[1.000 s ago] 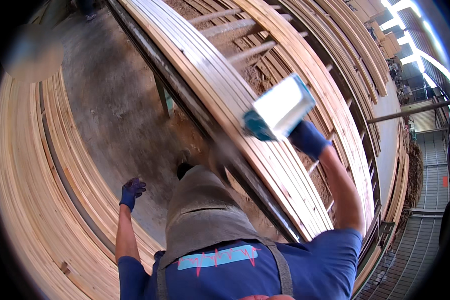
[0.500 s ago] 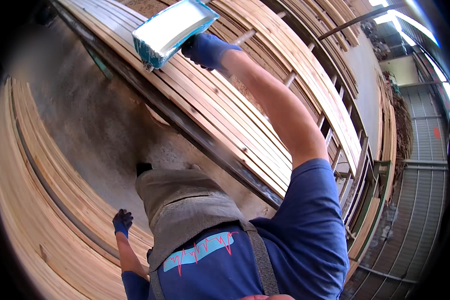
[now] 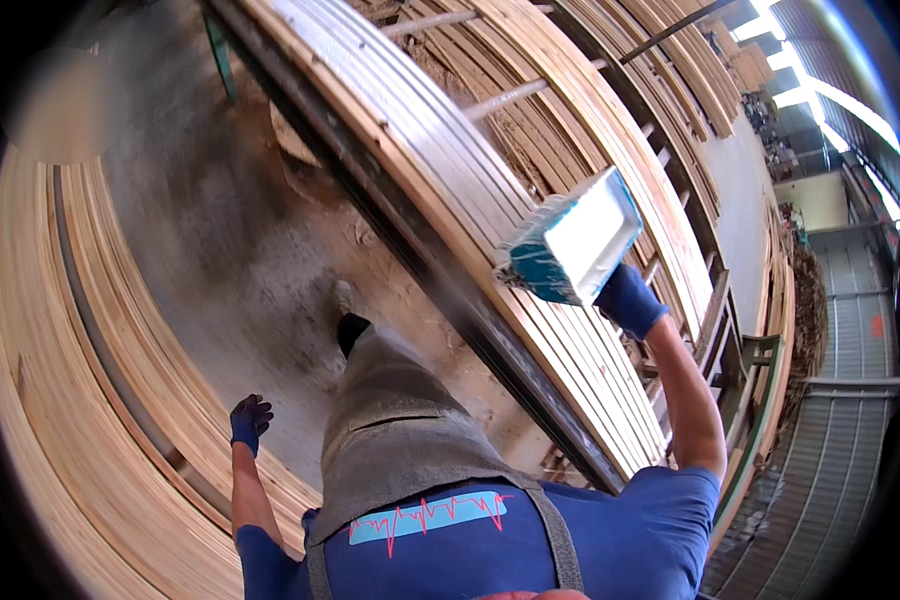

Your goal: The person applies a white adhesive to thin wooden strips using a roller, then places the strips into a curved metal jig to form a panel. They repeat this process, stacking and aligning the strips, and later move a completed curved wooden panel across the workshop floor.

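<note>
While the right hand (image 3: 628, 298), gloved in blue, grips a wide teal-and-white brush (image 3: 573, 240) closed-fisted, the brush rests on the pale planks (image 3: 440, 160) of the raised rack; the gloved left hand (image 3: 251, 419) hangs loosely curled, holding nothing, near stacked boards (image 3: 60, 400).

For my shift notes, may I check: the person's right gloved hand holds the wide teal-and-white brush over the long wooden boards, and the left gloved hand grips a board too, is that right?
Not quite. The head view shows the left gloved hand hanging free at the person's side, gripping nothing. The right gloved hand does hold the wide teal-and-white brush over the long wooden boards.
</note>
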